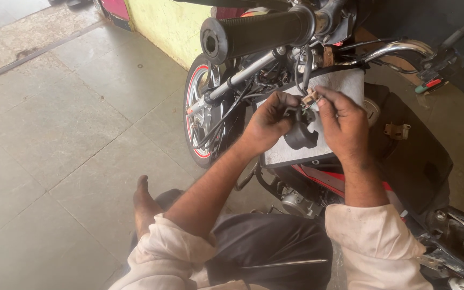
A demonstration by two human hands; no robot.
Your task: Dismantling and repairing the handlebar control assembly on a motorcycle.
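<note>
Over the tank, between the two hands: a black switch housing (300,134), rounded and dark, is held just above a white cloth (345,80) spread on the motorcycle's black tank cover (414,156).
Small connector: a pale tan plug (311,97) sits at the top of the housing, at the fingertips of both hands; wires run up from it toward the handlebar.
Left hand (267,121): fingers curled tight around the housing's left side, clamped on it.
Right hand (345,121): thumb and forefinger pinched together on the tan plug, the other fingers folded behind the housing.
Risk, dropping: the housing hangs in the air, not resting on the cloth; a slip of the left hand's hold would likely let it swing on its wires or fall past the tank to the tiled floor (55,134).
Risk, wires: the wires look short and taut near the handlebar grip (259,32); pulling the plug at an angle could strain or tear them.
Risk, small parts: a second tan piece (397,130) lies loose on the tank cover, well apart from the hands; a knock from a sleeve could probably send it off the sloping edge.
Footing: a bare foot (143,201) rests on the floor beside the front wheel (200,107).
</note>
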